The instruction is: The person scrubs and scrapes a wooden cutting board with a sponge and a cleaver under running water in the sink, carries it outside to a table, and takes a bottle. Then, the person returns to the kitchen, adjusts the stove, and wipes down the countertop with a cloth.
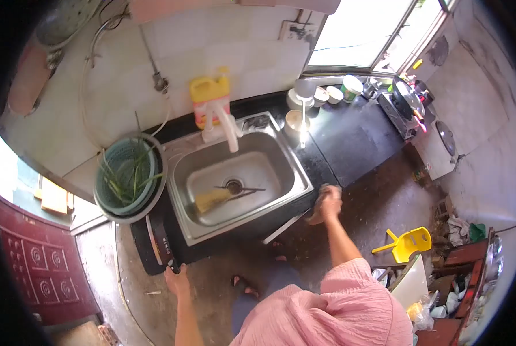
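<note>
My left hand (pixel 178 279) is at the front left corner of the black counter, its fingers closed on the black end of a knife-like object (pixel 159 243) with white lettering. That object lies left of the steel sink (pixel 239 222). My right hand (pixel 329 202), blurred, is closed on a brownish-grey cloth (pixel 315 217) at the counter's front edge, right of the sink. In the sink are a yellow sponge-like piece (pixel 210 199) and a dark thin utensil (pixel 249 189) by the drain.
Left of the sink, a green basket (pixel 125 199) holds green stalks. A yellow jug (pixel 209 92) stands behind the white faucet (pixel 230 131). Bowls (pixel 297 120) and a stove (pixel 397 115) are at the right. A yellow stool-like item (pixel 411 243) is on the floor.
</note>
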Motion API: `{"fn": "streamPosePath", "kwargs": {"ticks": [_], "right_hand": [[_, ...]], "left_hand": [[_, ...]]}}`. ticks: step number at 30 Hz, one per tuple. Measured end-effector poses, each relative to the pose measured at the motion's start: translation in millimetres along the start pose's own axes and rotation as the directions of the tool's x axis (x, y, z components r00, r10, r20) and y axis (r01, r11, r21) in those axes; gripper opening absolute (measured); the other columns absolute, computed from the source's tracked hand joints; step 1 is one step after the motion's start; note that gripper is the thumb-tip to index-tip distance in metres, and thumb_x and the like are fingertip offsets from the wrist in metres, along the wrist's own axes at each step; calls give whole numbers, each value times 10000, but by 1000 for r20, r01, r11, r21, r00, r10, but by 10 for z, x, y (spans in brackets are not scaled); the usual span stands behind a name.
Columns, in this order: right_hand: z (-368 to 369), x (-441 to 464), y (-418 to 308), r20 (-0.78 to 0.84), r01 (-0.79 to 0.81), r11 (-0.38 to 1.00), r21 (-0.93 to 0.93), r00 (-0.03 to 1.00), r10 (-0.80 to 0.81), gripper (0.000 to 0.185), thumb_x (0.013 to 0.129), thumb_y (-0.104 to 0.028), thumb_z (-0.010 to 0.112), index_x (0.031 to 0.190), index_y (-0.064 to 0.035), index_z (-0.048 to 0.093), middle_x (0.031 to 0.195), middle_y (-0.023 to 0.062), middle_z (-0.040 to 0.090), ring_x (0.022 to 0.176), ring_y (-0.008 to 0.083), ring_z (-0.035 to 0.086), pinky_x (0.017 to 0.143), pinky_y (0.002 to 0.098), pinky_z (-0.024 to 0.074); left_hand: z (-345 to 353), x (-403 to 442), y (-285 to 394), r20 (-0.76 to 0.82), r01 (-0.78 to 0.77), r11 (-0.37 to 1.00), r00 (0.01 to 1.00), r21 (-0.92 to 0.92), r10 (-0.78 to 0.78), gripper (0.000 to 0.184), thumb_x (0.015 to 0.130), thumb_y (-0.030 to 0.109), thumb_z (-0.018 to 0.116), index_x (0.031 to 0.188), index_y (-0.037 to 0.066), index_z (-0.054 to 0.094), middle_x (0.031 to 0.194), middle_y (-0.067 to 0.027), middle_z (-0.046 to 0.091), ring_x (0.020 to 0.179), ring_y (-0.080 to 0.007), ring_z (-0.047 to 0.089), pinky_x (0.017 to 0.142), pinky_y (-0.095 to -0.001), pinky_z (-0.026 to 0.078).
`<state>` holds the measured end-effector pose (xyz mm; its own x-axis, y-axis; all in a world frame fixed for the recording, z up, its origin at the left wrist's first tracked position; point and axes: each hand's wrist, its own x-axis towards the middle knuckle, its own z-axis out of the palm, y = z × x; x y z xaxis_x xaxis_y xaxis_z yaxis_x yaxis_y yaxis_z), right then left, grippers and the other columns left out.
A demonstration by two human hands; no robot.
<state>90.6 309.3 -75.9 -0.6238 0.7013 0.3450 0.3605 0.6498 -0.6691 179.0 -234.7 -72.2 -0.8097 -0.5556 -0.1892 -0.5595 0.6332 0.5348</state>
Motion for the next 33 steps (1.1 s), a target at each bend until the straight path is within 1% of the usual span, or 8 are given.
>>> {"fn": "streamPosePath", "kwargs": {"ticks": [4,8,13,15,19,23,26,33], "right_hand": [[-324,1015,185,-128,12,983,185,992,12,219,992,-198,479,1149,-97,594,1075,148,685,984,298,664,859,393,518],[107,1396,-386,183,-69,971,228,983,27,303,983,-194,476,1259,-87,540,1164,185,648,1094,365,615,954,411,475],[1113,1121,-166,509,481,846,-232,801,-316,436,929,-260,552,1346,-148,496,1458,95,427,1375,379,342,1087,616,261],[845,1153,-153,554,539,837,-96,727,-405,429,917,-264,580,1323,-147,511,1437,76,442,1367,360,356,1079,593,281],[167,1521,441,605,714,678,174,466,-646,350,861,-204,653,1199,-139,588,1301,58,553,1276,289,472,1030,437,367],[214,1982,642,496,554,822,133,681,-539,319,848,-120,635,1163,-87,595,1222,95,596,1220,306,501,1007,434,381],[644,2281,640,326,305,951,58,894,-306,293,872,-105,591,1160,-52,602,1159,146,623,1145,338,532,975,441,404],[1709,2995,-37,364,191,868,459,850,-380,357,907,-144,584,1231,3,560,1172,225,615,1127,357,584,1004,419,425]], "left_hand": [[212,114,292,-97,9,1000,995,-19,-11,482,784,186,746,1130,-70,529,1099,-250,558,1040,-425,546,909,-466,433],[331,122,520,-179,48,994,983,98,-30,423,792,115,697,1149,-29,521,1125,-230,544,1046,-416,535,910,-472,427],[454,-286,1832,-360,-120,941,903,318,237,416,788,86,650,1177,5,528,1159,-220,544,1126,-402,495,928,-494,410],[762,-363,2559,-216,-364,930,905,54,367,378,817,97,641,1169,8,535,1169,-202,548,1132,-357,495,977,-445,393],[1750,-283,4180,292,-188,769,849,-611,440,419,921,247,653,1245,15,523,1079,-147,637,960,-214,641,841,-324,515],[2789,165,5290,712,393,717,673,-575,202,797,858,304,720,1424,23,234,950,-189,604,738,-211,651,546,-289,527],[3129,264,5637,826,647,579,558,-496,85,495,967,225,506,1337,63,219,1003,-327,580,753,-402,679,581,-449,610],[3242,332,5791,690,468,718,724,-515,23,257,907,43,378,1109,-58,499,730,-222,625,502,-287,651,361,-373,533]]}}
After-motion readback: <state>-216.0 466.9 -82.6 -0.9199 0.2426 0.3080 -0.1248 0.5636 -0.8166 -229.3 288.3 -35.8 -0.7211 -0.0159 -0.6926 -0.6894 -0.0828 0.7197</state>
